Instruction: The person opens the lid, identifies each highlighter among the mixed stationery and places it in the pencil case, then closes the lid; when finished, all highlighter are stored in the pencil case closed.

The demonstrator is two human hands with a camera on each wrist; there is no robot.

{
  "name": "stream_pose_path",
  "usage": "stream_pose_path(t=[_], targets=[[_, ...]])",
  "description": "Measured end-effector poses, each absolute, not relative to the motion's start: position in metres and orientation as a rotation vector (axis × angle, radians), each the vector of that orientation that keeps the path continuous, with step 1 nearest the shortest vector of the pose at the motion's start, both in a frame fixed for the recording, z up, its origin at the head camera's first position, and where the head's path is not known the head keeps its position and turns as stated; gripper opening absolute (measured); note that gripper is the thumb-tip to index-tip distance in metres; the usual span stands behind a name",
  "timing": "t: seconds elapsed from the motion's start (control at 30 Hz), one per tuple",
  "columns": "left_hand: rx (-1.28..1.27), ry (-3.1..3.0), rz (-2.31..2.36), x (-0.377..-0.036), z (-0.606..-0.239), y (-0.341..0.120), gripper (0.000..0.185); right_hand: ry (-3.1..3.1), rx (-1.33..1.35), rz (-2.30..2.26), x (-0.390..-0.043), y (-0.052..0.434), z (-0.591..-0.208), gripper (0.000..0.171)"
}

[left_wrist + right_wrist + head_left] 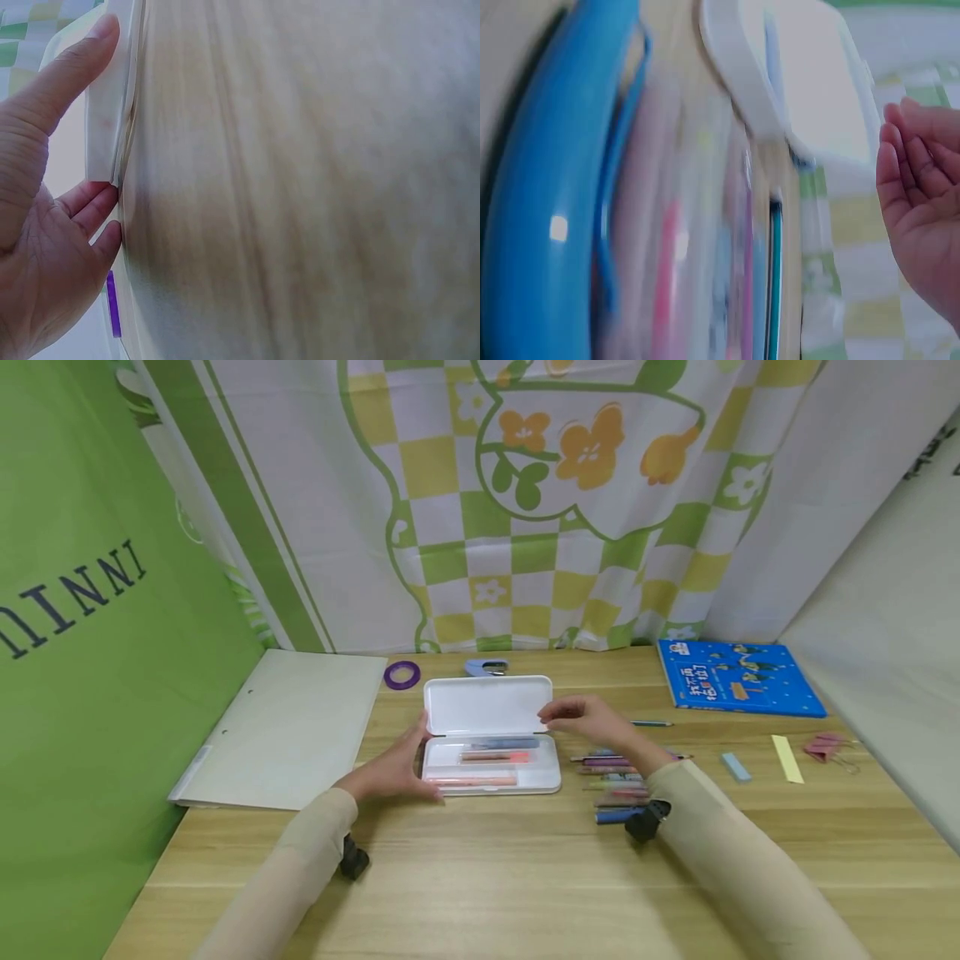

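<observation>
Several pens (611, 781) (blurred) behind right hand (581, 718)

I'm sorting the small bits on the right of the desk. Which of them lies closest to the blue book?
The yellow paper strip: it lies just in front of the blue book, between the light blue eraser and the pink binder clips.

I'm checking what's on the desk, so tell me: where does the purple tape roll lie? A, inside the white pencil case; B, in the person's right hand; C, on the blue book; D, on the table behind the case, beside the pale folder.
D: the purple tape roll lies flat on the table, behind the open white pencil case and just right of the pale folder.
</observation>
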State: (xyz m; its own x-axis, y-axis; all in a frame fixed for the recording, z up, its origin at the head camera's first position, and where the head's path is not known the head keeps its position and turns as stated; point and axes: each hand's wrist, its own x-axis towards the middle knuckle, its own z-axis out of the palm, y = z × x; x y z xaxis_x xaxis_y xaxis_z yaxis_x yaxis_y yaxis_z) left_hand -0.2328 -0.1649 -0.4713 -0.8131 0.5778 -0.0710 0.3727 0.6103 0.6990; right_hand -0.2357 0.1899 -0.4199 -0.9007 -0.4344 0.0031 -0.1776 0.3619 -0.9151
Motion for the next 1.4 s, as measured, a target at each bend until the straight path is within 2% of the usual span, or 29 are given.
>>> stream_pose_path(t=[0.27,0.6,0.97,1.4], targets=[[0.767,2.553,0.999,-0.233,-0.471,-0.166,0.141,2.483,-0.446,-1.484,-0.233,0.256,-0.417,0.029],[0.783,2.561,1.000,-0.231,-0.469,-0.165,0.141,2.511,-0.352,-1.265,-0.229,0.306,-0.433,0.031],[0.777,2.547,1.012,-0.229,-0.466,-0.164,0.140,2.512,-0.409,-1.097,-0.229,0.318,-0.447,0.022],[0.762,2.542,1.016,-0.227,-0.461,-0.163,0.138,2.562,-0.435,-1.075,-0.229,0.315,-0.446,0.022]])
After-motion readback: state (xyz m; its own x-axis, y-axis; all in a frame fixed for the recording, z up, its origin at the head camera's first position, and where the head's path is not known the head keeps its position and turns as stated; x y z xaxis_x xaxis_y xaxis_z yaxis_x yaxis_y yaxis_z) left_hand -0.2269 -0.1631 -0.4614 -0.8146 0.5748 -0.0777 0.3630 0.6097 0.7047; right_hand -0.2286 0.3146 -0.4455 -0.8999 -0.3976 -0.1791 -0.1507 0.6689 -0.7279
